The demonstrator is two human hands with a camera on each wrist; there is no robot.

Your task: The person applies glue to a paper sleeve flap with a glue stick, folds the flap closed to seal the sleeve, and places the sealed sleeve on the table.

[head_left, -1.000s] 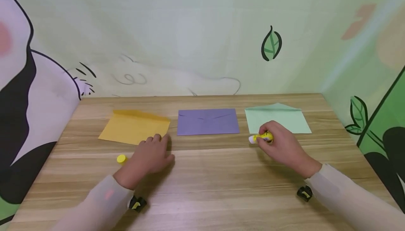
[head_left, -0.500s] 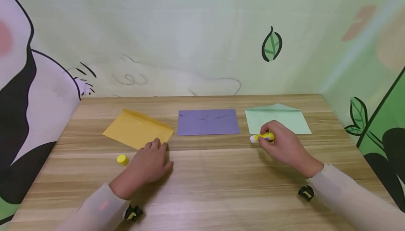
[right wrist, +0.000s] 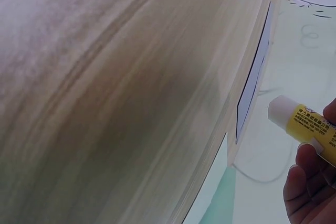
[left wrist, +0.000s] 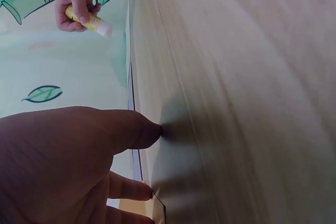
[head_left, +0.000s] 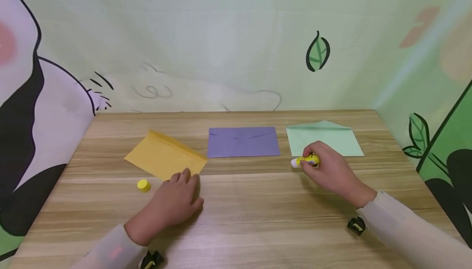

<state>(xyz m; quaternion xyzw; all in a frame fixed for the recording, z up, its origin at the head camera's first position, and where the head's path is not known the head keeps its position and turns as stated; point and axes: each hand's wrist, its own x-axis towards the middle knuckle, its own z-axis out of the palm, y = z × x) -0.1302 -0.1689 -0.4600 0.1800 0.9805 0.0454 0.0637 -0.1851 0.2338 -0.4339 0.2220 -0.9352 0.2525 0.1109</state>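
A yellow envelope (head_left: pixel 166 156) lies askew at the left of the table, its flap side away from me. My left hand (head_left: pixel 175 199) rests its fingertips on the envelope's near corner, fingers extended, thumb out to the side. In my right hand (head_left: pixel 333 175) a yellow glue stick (right wrist: pixel 310 124) is gripped between thumb and fingers, its white end uncapped and pointing left. The glue stick is held above the table, just before the mint green envelope (head_left: pixel 321 138), whose flap stands up at the back. Left of my left hand sits the yellow cap (head_left: pixel 144 185).
A purple envelope (head_left: pixel 244 142) lies in the middle of the wooden table (head_left: pixel 258 220), flap side up. Behind the table rises a wall covering (head_left: pixel 236 48) with cartoon drawings. Small black devices (head_left: pixel 356 225) hang under both wrists.
My left hand has drawn the yellow envelope toward me and to the right, turning it clockwise. The right hand with the glue stick has stayed almost still.
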